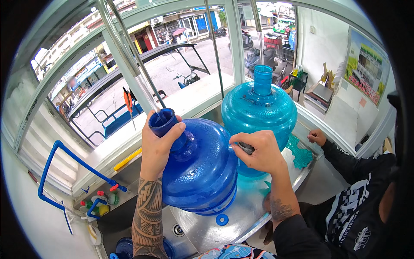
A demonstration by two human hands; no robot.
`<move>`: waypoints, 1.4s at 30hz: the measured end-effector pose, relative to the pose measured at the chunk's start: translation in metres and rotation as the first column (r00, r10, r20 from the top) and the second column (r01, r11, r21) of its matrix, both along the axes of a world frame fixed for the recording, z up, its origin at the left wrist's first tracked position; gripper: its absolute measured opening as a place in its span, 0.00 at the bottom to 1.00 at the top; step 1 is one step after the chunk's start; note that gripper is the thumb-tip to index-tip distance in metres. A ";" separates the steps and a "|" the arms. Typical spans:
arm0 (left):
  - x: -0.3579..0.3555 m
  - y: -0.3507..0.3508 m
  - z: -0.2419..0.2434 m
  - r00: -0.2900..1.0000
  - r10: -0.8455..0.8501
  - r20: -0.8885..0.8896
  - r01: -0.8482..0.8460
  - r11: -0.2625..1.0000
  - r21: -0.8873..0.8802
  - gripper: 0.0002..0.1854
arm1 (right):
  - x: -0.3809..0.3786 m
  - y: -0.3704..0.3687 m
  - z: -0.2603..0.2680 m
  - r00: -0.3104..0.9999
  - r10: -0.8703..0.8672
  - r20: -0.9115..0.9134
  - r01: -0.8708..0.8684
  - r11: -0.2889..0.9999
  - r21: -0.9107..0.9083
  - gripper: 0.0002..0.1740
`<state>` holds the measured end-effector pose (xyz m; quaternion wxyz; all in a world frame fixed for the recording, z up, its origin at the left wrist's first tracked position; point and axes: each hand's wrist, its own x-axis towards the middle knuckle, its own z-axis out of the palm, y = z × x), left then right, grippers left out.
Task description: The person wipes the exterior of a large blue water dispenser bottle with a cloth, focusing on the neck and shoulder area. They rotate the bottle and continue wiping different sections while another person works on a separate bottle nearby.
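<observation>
A dark blue water jug (197,168) leans toward the window on the steel counter. Around its open neck is my left hand (158,145), the thumb on the near side. A stream of water runs from a metal pipe (121,42) into that neck. My right hand (263,152), above the jug's right shoulder, pinches a dark grey scouring pad (246,148). Behind it stands a light blue water jug (258,110), upright, with water falling into its neck from another pipe (255,16). A blue ring (222,219) lies on the counter by the dark jug's base.
A person in a black shirt (349,200) stands at the right, one hand near the counter. Green netting (299,152) lies on the steel counter (239,223). Blue piping (81,165) and small bottles (103,200) are at the left. Another blue jug (124,247) stands below.
</observation>
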<state>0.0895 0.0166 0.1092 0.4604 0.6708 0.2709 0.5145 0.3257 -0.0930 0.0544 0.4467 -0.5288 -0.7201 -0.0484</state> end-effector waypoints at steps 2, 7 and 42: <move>0.000 0.000 0.000 1.000 -0.007 0.003 0.007 1.000 -0.001 0.18 | 0.002 0.002 0.005 0.996 0.000 0.091 -0.007 0.997 0.074 0.08; 0.000 -0.001 0.001 1.000 -0.006 -0.007 0.006 1.000 0.018 0.18 | 0.002 0.001 0.013 0.973 0.059 0.223 -0.066 0.998 0.024 0.06; -0.004 -0.002 0.001 1.000 -0.009 -0.003 0.009 1.000 0.008 0.17 | 0.000 0.006 0.029 0.873 0.038 0.487 -0.072 0.996 0.053 0.08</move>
